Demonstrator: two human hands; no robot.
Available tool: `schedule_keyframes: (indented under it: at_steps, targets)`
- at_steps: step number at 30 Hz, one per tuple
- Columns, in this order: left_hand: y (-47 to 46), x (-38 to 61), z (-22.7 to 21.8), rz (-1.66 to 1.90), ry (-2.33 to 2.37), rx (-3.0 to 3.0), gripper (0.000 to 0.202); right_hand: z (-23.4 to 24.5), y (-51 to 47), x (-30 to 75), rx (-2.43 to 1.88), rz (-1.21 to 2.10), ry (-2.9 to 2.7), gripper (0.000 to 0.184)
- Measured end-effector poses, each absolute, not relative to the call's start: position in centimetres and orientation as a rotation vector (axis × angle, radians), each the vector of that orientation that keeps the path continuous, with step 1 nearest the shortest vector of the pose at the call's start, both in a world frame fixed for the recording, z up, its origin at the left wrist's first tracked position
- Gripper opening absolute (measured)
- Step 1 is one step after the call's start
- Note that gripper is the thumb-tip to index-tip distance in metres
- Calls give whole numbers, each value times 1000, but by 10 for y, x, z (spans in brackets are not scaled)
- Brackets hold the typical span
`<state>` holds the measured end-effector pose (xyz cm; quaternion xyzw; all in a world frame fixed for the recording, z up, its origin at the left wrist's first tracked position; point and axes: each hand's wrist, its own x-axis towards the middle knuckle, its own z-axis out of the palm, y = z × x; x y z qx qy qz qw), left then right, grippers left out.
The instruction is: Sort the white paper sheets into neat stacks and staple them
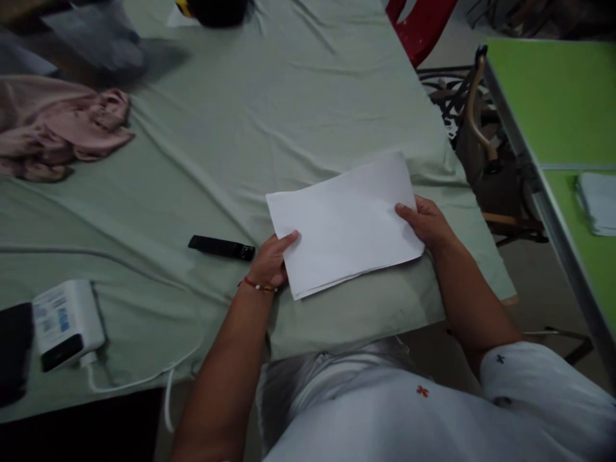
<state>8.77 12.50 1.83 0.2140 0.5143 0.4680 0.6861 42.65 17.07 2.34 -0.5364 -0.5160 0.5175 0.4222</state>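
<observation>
A small stack of white paper sheets [349, 224] is held between my two hands, over the front part of the cloth-covered table. My left hand [274, 258] grips its left edge, thumb on top and fingers underneath, out of sight. On the opposite edge, my right hand [426, 221] pinches the sheets the same way. The lower edges of the sheets are slightly apart, so more than one layer shows. Just left of my left hand lies a slim black device [221, 248] on the cloth.
A white box-shaped device [70, 324] with a plugged-in cable [129, 387] sits at the left, beside a dark object [14, 353]. Crumpled pink fabric [72, 128] lies farther back. A green table [553, 102] and a red chair [423, 29] stand to the right.
</observation>
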Motion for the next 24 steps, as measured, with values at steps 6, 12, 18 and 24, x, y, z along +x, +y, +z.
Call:
schedule_keyframes:
  at_steps: [6, 12, 18, 24]
  targets:
    - [132, 76, 12, 979, 1073, 352, 52, 36, 171, 421, -1465, 421, -1548, 45]
    - [135, 71, 13, 919, 1001, 281, 56, 67, 124, 371, -1007, 480, -2100, 9]
    - [135, 73, 19, 853, 975, 226, 57, 43, 101, 320, -769, 387, -2313, 10]
    - [135, 74, 22, 833, 922, 204, 55, 37, 103, 306, -715, 372, -2473, 19]
